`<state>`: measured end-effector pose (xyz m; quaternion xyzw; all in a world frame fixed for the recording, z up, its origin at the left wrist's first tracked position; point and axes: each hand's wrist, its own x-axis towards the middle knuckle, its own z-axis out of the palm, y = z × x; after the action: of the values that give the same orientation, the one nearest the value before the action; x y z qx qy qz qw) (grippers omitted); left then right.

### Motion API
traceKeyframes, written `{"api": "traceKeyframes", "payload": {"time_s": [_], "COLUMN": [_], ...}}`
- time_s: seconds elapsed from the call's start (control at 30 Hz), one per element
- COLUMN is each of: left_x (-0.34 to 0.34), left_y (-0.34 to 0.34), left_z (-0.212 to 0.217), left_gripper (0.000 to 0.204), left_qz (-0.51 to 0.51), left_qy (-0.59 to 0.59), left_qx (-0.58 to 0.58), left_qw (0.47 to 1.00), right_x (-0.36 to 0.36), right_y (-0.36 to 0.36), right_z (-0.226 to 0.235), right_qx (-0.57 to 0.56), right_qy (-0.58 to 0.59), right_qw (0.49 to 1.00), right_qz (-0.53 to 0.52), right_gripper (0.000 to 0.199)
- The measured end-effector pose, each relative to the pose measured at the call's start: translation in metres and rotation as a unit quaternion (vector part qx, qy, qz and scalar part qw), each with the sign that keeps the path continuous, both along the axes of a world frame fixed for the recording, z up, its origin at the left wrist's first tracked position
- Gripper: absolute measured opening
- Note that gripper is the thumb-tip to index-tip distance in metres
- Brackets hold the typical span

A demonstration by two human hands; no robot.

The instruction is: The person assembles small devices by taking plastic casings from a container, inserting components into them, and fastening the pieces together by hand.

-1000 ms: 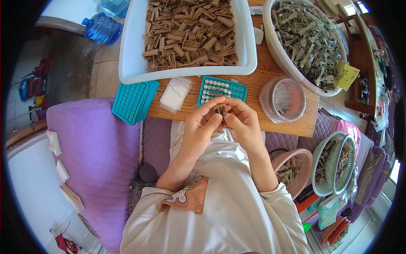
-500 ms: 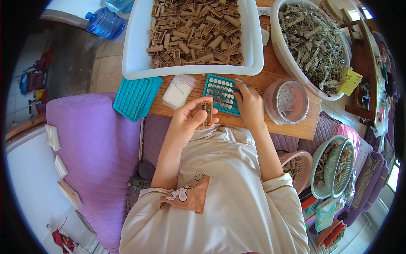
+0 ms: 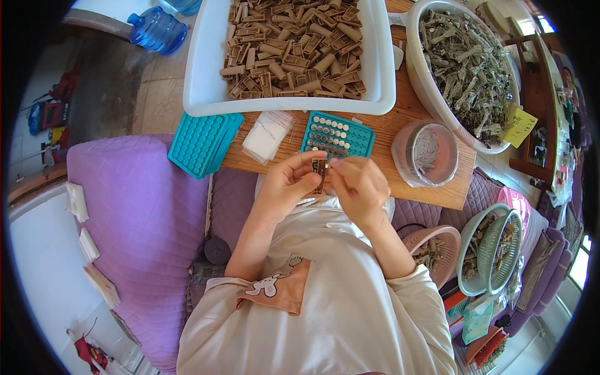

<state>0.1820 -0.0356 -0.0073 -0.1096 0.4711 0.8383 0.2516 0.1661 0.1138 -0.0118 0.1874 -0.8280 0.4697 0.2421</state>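
Right at the wooden table's (image 3: 431, 196) near edge, the left hand (image 3: 286, 185) pinches a small brown casing (image 3: 319, 177) between thumb and fingers. The right hand (image 3: 361, 190) meets the casing's right side, fingertips apparently pinching a tiny pale piece, mostly hidden. Just beyond, along that edge, lies a teal tray (image 3: 360, 139) of round pieces.

Just on the near side of the teal tray (image 3: 358, 141), the left hand (image 3: 286, 189) is gripping, the right hand (image 3: 364, 190) is pinching close beside it, and both forearms (image 3: 249, 242) are slanting inward.
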Motion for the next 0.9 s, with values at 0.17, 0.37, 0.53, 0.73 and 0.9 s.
{"api": "traceKeyframes", "payload": {"time_s": [0.17, 0.37, 0.53, 0.73, 0.9], "left_x": [-0.001, 0.004, 0.011, 0.01, 0.013], "left_y": [0.007, 0.005, 0.001, -0.001, -0.001], "left_z": [-0.013, -0.013, -0.019, -0.008, -0.003], "left_gripper": [0.034, 0.027, 0.025, 0.024, 0.028], "left_qz": [0.027, 0.047, 0.042, 0.022, 0.023], "left_qy": [0.012, -0.04, -0.033, -0.05, -0.019], "left_qx": [-0.031, -0.024, -0.036, -0.032, -0.048], "left_qw": [0.999, 0.998, 0.998, 0.998, 0.998], "right_x": [0.001, -0.009, -0.016, -0.018, -0.003], "right_y": [-0.002, 0.018, 0.024, 0.021, 0.008], "right_z": [-0.002, -0.017, -0.044, -0.049, -0.012], "right_qx": [0.061, 0.011, 0.134, 0.197, -0.021], "right_qy": [0.009, -0.154, -0.192, -0.205, -0.207], "right_qw": [0.997, 0.988, 0.971, 0.958, 0.978], "right_qz": [0.051, -0.005, -0.057, -0.037, -0.022], "right_gripper": [0.021, 0.022, 0.024, 0.022, 0.021]}}
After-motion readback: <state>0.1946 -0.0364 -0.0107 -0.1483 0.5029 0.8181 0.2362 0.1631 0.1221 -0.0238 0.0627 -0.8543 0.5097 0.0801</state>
